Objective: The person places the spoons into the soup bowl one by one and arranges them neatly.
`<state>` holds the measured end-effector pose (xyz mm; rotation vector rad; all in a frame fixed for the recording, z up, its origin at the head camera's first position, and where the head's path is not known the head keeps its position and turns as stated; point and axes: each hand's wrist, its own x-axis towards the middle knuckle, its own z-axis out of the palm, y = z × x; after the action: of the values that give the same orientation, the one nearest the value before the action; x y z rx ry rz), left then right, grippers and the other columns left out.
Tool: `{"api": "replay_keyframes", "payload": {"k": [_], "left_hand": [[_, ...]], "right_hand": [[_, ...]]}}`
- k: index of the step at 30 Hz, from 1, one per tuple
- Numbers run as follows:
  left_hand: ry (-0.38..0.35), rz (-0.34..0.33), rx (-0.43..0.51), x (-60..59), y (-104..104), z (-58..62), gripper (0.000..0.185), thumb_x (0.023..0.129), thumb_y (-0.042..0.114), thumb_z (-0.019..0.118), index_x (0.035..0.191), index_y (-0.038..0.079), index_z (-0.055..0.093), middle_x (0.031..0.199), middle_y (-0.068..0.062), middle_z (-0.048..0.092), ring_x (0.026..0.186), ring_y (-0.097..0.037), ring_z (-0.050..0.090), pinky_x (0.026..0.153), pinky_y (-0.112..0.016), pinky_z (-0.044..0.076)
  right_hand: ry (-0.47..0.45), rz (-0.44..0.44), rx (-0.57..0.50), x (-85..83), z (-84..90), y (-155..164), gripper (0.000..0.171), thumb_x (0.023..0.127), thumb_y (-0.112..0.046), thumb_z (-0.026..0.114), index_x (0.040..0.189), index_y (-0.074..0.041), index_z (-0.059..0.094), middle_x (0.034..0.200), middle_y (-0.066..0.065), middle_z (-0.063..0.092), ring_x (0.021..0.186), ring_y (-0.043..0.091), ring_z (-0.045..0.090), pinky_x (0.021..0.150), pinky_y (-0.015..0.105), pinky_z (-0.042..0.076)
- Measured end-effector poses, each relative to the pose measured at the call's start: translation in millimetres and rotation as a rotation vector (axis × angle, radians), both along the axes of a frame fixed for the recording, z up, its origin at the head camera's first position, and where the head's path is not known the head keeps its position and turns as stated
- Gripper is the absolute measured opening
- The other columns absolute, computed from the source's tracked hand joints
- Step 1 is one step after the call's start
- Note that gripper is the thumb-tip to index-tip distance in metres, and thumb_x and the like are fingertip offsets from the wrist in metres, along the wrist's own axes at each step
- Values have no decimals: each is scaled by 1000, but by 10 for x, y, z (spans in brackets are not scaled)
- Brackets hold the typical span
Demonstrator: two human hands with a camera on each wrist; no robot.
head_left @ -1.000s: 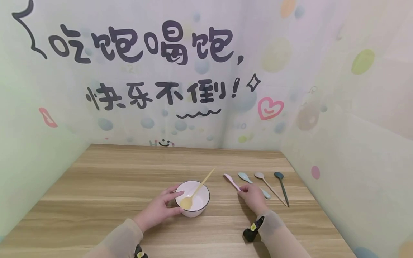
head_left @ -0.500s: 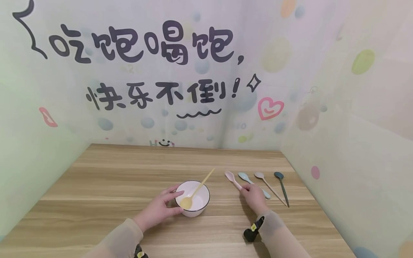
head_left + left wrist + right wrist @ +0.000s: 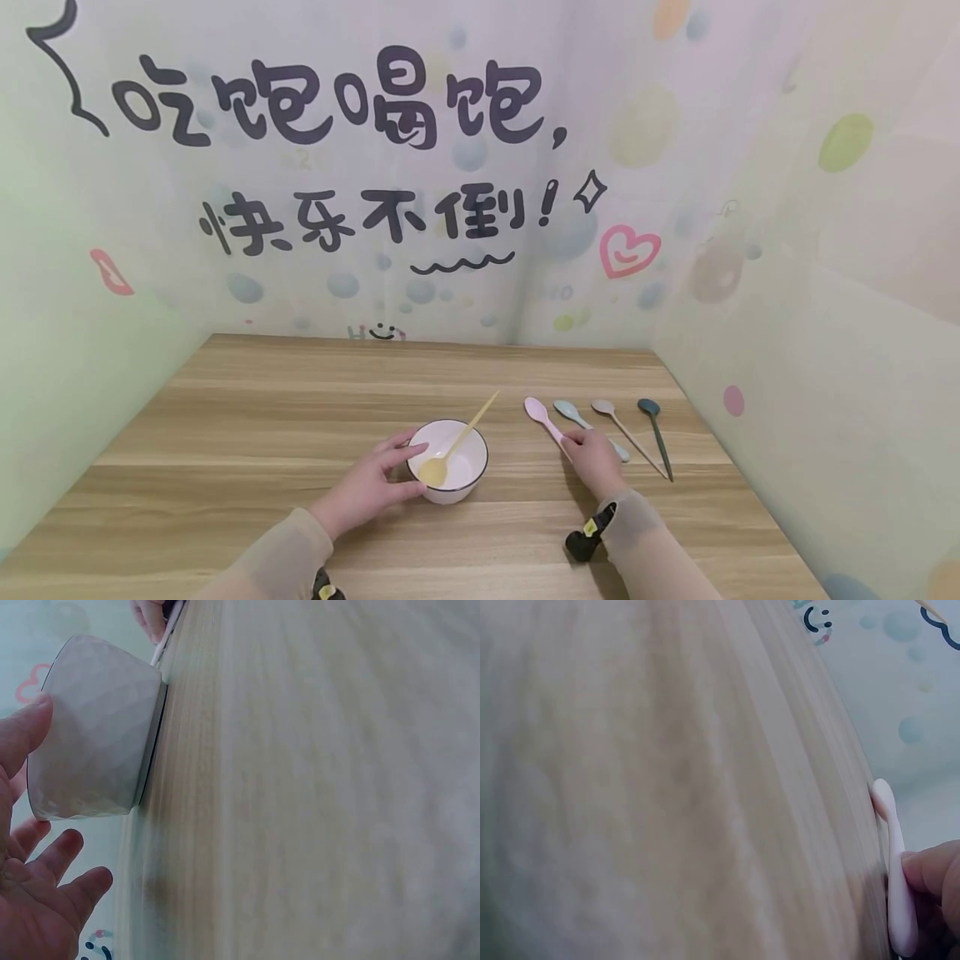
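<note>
My left hand (image 3: 381, 477) holds the white bowl (image 3: 468, 483) by its left side, thumb and a finger at the dark rim. In the left wrist view the bowl (image 3: 105, 731) shows a faceted outer wall, and other fingers (image 3: 88, 889) stand apart from it. A yellow spoon (image 3: 432, 472) leans inside, its handle reaching past the far rim. To the right, my right hand (image 3: 592, 462) pinches the handle of a pink spoon (image 3: 536, 410), whose head points away from me. The right wrist view has this spoon (image 3: 900, 907) seen edge-on, close along the tabletop, a fingertip against it.
Right of the pink spoon lie a light blue spoon (image 3: 567, 412), a beige spoon (image 3: 604, 408) and a dark teal spoon (image 3: 649, 408), side by side. They rest on a wood-grain table (image 3: 285, 392) with printed walls (image 3: 337, 292) at its back and sides.
The pink spoon has turned from its side to bowl-up and shifted slightly right in my right hand. My left hand and the bowl stay in place.
</note>
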<state>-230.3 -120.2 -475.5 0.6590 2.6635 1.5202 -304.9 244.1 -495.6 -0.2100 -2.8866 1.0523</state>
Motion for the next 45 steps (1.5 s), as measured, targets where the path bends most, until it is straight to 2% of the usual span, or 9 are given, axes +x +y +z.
{"api": "replay_keyframes", "payload": {"k": [6, 10, 14, 19, 27, 40, 45], "left_hand": [[1, -2, 4, -4, 7, -6, 62, 79, 31, 80, 131, 4, 59, 150, -18, 36, 136, -44, 32, 105, -58, 34], [7, -2, 5, -5, 7, -7, 62, 79, 31, 80, 131, 4, 59, 150, -17, 36, 135, -44, 33, 105, -58, 34], [8, -3, 6, -6, 5, -8, 61, 79, 31, 80, 131, 5, 59, 150, -17, 36, 135, -44, 33, 104, -58, 35], [-1, -6, 8, -11, 2, -15, 61, 80, 31, 79, 132, 5, 59, 150, -17, 35, 136, -44, 32, 104, -58, 36], [-4, -9, 18, -11, 3, -13, 61, 80, 30, 79, 132, 6, 59, 150, -17, 35, 136, -43, 32, 105, -58, 34], [-5, -16, 24, -10, 2, -15, 61, 80, 30, 79, 132, 5, 58, 150, -19, 35, 135, -45, 32, 103, -58, 36], [1, -10, 17, -8, -3, -13, 61, 80, 30, 79, 131, 5, 59, 150, -17, 36, 135, -44, 33, 103, -59, 36]], "right_hand": [[20, -7, -26, 27, 5, -9, 21, 93, -25, 63, 104, -11, 75, 93, 1, 69, 79, 18, 56, 66, 32, 41], [20, -7, -38, 36, -5, -24, 26, 87, -31, 70, 105, -12, 74, 92, 0, 68, 80, 17, 56, 67, 31, 41], [38, -13, -2, 46, -13, -36, 30, 82, -32, 76, 105, -13, 74, 89, -1, 67, 78, 17, 55, 67, 32, 38], [54, -18, 16, 51, -13, -48, 26, 85, -27, 74, 106, -12, 74, 88, 0, 64, 77, 18, 53, 67, 34, 34], [67, -16, 23, 34, -40, -47, 25, 85, -29, 74, 105, -14, 74, 93, 0, 66, 83, 19, 55, 73, 40, 34], [74, -37, 8, 40, -53, -58, 17, 85, -26, 73, 96, -14, 76, 82, -4, 67, 78, 17, 56, 75, 42, 34], [81, -37, -7, 39, -59, -60, 17, 84, -25, 73, 96, -13, 76, 84, -3, 67, 79, 18, 56, 75, 42, 34]]}}
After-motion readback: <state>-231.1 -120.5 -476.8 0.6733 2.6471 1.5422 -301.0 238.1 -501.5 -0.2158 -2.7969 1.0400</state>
